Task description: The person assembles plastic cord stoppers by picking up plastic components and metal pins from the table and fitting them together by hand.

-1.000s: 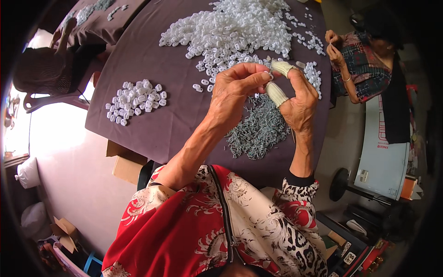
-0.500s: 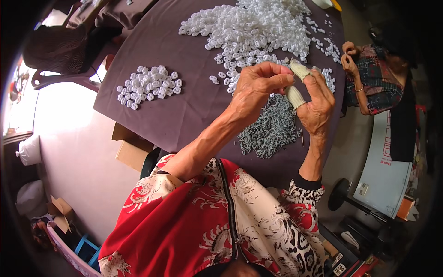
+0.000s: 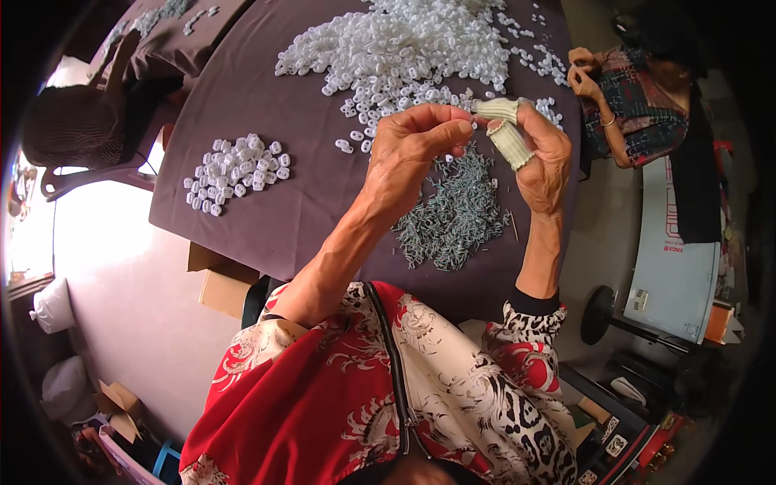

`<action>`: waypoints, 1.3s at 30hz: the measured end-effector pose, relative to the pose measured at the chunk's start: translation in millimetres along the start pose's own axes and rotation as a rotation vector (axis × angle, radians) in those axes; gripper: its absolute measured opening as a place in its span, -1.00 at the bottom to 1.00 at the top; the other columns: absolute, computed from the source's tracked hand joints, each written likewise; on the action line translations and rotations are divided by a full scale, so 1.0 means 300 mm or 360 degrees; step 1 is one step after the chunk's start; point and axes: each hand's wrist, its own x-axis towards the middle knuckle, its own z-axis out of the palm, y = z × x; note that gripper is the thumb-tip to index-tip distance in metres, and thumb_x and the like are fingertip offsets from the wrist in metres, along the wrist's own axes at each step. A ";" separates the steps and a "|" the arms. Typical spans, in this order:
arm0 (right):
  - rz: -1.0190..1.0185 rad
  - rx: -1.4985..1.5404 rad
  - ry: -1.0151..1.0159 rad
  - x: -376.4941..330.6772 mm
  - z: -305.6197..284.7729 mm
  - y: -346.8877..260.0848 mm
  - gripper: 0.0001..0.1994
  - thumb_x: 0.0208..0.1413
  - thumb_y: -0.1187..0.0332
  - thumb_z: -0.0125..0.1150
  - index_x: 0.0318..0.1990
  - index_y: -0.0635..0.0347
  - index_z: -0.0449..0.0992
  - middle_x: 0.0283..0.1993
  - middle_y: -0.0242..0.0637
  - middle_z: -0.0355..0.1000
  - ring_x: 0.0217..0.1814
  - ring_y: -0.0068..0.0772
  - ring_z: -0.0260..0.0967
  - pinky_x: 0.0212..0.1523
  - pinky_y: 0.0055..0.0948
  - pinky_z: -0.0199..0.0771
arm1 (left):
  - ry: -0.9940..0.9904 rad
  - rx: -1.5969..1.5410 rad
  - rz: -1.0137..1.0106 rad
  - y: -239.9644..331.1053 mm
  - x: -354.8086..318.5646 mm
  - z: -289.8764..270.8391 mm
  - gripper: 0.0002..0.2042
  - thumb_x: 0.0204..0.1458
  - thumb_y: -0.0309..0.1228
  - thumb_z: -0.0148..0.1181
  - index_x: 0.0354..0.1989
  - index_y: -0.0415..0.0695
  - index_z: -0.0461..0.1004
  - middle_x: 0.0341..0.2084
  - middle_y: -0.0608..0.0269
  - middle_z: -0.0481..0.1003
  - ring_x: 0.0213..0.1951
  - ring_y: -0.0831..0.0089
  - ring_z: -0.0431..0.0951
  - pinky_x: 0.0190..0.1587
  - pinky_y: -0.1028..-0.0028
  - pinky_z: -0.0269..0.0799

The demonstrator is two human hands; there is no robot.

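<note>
Over the far side of a heap of small grey-green rod-like pieces, my two hands meet. My left hand is closed, thumb and forefinger pinched at a tiny thing too small to name. My right hand wears cream ribbed finger covers on its thumb and forefinger. Its covered tips come together close to the left fingertips; what they grip is hidden. Just beyond the hands spreads a big pile of small white plastic pieces with oval openings. A smaller group of such white pieces lies to the left.
A brown cloth covers the table. One thin stick lies beside the grey-green heap. Across the right edge sits another person, hands raised together. A chair stands left, a cardboard box below the table edge.
My view has shifted, so the table appears further left. The right thumb and forefinger have turned, their covers now angled differently. Both hands remain close together.
</note>
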 end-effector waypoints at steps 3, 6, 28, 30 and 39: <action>-0.0197 -0.0311 -0.0041 0.024 -0.005 -0.017 -0.76 -0.20 0.59 -0.01 -0.29 0.33 0.46 -0.32 -0.23 0.44 -0.31 -0.44 0.40 -0.26 -0.58 0.33 | 0.0034 0.0197 0.0061 0.003 -0.002 -0.001 -0.83 -0.08 -0.49 0.16 -0.32 -0.32 0.46 -0.48 0.24 0.48 -0.47 0.57 0.45 -0.33 0.61 0.39; -0.0208 -0.0370 0.0016 0.023 0.008 -0.011 -0.78 -0.26 0.58 -0.02 -0.35 0.33 0.43 -0.40 -0.23 0.39 -0.40 -0.34 0.36 -0.34 -0.53 0.33 | 0.0009 0.0290 0.0111 0.003 -0.001 0.002 -0.83 -0.10 -0.48 0.18 -0.34 -0.31 0.47 -0.49 0.24 0.48 -0.47 0.57 0.45 -0.34 0.61 0.39; 0.0167 0.0077 -0.0118 0.004 0.008 -0.010 -0.82 -0.05 0.51 -0.08 -0.26 0.33 0.38 -0.33 -0.38 0.40 -0.30 -0.71 0.29 -0.26 -0.70 0.27 | 0.0094 0.0253 0.0262 0.008 -0.030 0.024 -0.76 -0.18 -0.59 0.21 -0.28 -0.30 0.41 -0.49 0.29 0.45 -0.45 0.57 0.46 -0.31 0.60 0.41; 0.0169 0.0109 -0.0124 0.005 0.008 -0.012 -0.81 -0.06 0.51 -0.08 -0.26 0.32 0.38 -0.33 -0.38 0.40 -0.30 -0.70 0.29 -0.26 -0.70 0.27 | 0.0092 0.0238 0.0275 0.009 -0.033 0.027 -0.76 -0.18 -0.60 0.21 -0.27 -0.30 0.40 -0.48 0.29 0.45 -0.44 0.58 0.46 -0.31 0.60 0.41; 0.0183 0.0018 -0.0158 -0.005 0.012 -0.007 -0.80 -0.07 0.49 -0.09 -0.27 0.33 0.39 -0.33 -0.36 0.40 -0.31 -0.68 0.31 -0.26 -0.70 0.28 | 0.0163 0.0248 0.0330 -0.003 -0.048 0.039 -0.75 -0.18 -0.61 0.21 -0.26 -0.31 0.41 -0.48 0.29 0.46 -0.43 0.60 0.47 -0.31 0.63 0.41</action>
